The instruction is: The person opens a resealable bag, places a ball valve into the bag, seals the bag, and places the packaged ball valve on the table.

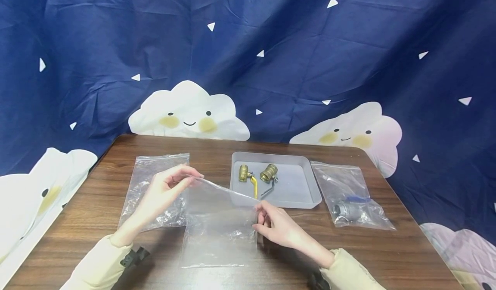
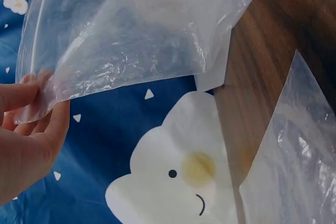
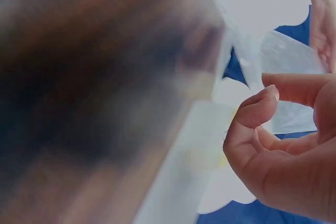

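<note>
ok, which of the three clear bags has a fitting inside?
The bag right of the tray: a grey fitting with a blue part shows through it. No fitting shows in the left bag or the hand-held bag.

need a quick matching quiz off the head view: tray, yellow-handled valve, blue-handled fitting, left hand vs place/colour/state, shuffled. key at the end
1. Tray
2. Yellow-handled valve
3. Blue-handled fitting
4. Left hand

A. Inside the right-hand bag
B. Pinching the top edge of the middle bag
C. Pale grey, rectangular
D. Left of the other brass valve

Pairs: 1-C, 2-D, 3-A, 4-B
</note>
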Demonstrator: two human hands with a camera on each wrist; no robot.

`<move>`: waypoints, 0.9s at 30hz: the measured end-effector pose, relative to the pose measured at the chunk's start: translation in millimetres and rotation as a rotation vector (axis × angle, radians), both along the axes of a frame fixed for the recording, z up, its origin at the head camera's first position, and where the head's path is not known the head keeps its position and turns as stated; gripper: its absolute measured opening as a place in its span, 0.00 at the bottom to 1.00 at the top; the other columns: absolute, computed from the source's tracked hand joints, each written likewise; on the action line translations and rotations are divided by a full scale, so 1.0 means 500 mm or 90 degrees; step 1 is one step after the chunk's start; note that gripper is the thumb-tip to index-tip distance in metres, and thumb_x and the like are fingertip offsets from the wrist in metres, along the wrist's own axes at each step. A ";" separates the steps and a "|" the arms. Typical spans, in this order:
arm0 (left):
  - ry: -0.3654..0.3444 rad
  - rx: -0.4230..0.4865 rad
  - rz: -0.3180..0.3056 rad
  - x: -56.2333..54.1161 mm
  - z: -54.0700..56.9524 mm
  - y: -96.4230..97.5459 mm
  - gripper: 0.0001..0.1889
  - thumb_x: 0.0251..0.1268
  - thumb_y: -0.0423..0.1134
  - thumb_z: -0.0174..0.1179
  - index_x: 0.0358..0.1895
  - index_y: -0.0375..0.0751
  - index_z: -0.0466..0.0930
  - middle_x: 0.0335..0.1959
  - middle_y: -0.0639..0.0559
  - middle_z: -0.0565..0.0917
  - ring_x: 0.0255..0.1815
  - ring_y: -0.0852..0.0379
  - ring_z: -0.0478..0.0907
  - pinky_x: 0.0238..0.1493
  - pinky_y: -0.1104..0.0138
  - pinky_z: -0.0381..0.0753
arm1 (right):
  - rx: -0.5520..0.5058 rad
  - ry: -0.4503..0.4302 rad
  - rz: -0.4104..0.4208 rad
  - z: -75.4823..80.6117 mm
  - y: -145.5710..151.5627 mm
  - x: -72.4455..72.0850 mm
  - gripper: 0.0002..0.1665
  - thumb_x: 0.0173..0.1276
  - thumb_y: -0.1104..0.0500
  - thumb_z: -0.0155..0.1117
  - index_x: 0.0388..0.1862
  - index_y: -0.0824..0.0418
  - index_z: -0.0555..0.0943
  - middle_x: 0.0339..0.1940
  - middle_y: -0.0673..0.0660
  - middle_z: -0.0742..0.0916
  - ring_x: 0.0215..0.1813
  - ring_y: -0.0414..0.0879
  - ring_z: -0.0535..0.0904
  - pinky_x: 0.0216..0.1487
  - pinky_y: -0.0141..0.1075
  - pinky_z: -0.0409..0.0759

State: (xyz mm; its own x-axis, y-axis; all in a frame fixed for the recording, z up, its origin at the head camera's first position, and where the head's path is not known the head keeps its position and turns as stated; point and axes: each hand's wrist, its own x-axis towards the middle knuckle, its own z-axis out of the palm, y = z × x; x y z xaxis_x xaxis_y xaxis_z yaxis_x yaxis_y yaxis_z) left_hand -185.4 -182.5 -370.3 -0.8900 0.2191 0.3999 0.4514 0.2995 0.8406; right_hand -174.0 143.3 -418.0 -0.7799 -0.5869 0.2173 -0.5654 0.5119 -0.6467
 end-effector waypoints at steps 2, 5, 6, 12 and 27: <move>-0.004 0.006 -0.003 0.002 -0.001 0.002 0.07 0.72 0.35 0.57 0.47 0.46 0.84 0.45 0.47 0.89 0.42 0.63 0.88 0.45 0.72 0.85 | -0.005 0.018 -0.011 0.010 0.003 -0.003 0.16 0.62 0.65 0.67 0.47 0.65 0.75 0.27 0.51 0.81 0.27 0.27 0.70 0.27 0.23 0.74; -0.004 0.024 -0.010 0.003 -0.001 0.003 0.07 0.72 0.33 0.57 0.47 0.42 0.83 0.44 0.46 0.89 0.42 0.61 0.88 0.45 0.71 0.86 | -0.003 0.031 -0.026 0.023 0.007 -0.005 0.16 0.63 0.65 0.67 0.47 0.66 0.76 0.28 0.50 0.81 0.27 0.27 0.70 0.28 0.24 0.75; -0.005 0.033 -0.014 0.003 -0.001 0.003 0.07 0.72 0.33 0.57 0.47 0.41 0.83 0.44 0.47 0.89 0.42 0.60 0.88 0.45 0.70 0.86 | 0.000 0.034 -0.029 0.026 0.009 -0.005 0.15 0.63 0.65 0.67 0.47 0.66 0.76 0.28 0.50 0.81 0.27 0.27 0.70 0.28 0.24 0.75; -0.011 0.058 -0.030 0.003 0.000 0.006 0.07 0.72 0.32 0.57 0.47 0.38 0.82 0.42 0.57 0.89 0.41 0.61 0.88 0.46 0.70 0.87 | 0.014 0.039 -0.040 0.037 0.016 -0.004 0.13 0.64 0.64 0.68 0.45 0.63 0.76 0.29 0.50 0.82 0.28 0.27 0.72 0.28 0.23 0.75; 0.063 -0.014 -0.017 0.002 -0.024 0.034 0.07 0.70 0.30 0.58 0.47 0.41 0.83 0.42 0.45 0.89 0.39 0.67 0.87 0.43 0.72 0.87 | -0.033 0.156 -0.050 0.088 0.013 -0.005 0.15 0.58 0.70 0.68 0.45 0.59 0.80 0.36 0.52 0.84 0.33 0.34 0.77 0.24 0.24 0.76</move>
